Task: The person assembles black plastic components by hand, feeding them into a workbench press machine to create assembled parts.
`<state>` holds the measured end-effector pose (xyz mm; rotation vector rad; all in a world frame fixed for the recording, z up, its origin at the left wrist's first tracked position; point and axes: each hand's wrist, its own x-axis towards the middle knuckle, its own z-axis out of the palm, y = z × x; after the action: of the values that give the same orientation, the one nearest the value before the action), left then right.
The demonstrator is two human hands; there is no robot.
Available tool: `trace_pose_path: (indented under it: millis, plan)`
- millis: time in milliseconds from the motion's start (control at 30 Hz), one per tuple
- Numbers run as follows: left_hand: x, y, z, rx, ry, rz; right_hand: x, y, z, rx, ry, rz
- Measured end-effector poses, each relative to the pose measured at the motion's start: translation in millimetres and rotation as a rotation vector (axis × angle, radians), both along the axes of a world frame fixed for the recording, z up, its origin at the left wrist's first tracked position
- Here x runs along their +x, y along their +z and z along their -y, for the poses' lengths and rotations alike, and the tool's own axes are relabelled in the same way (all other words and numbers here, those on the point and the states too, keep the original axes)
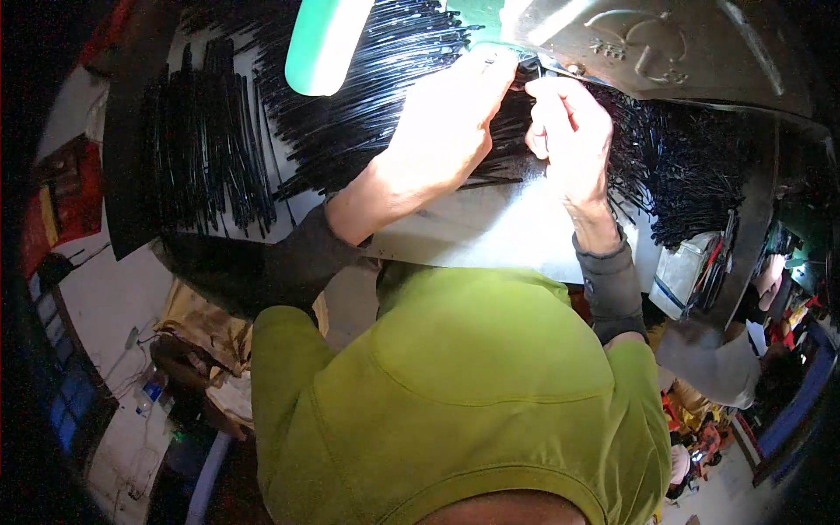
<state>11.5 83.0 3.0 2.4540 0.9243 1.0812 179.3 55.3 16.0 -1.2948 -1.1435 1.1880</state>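
My left hand (pixel 451 114) reaches up to the lower edge of a metal machine housing (pixel 665 52), its fingertips pressed together. What lies between them is too glaring and small to make out. Close on its right, my right hand (pixel 573 131) has thumb and forefinger closed in a pinch at the same spot, the other fingers curled in. A thin dark piece shows between the two hands, but its kind is unclear. Beneath and left of my hands lies a thick heap of thin, shiny black cable-like lengths (pixel 350 114).
A green-and-white lamp-like bar (pixel 324 44) hangs above the heap. More black lengths lie in a bundle (pixel 210 140) on the left and a tangled pile (pixel 700 175) on the right. A white box (pixel 687 271) stands near the metal table's (pixel 490 227) right edge. Another person's sleeve (pixel 713 359) shows beyond.
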Motion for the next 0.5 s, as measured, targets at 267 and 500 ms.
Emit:
trace_pose_path:
  millis: [267,500]
  plan:
    - [-2,0,-1,-0.011,0.018,0.032,-3,-5,-5,-0.016,-0.006,-0.012]
    - [0,7,-1,-0.044,0.037,-0.020,-2,-9,-5,0.013,-0.012,-0.032]
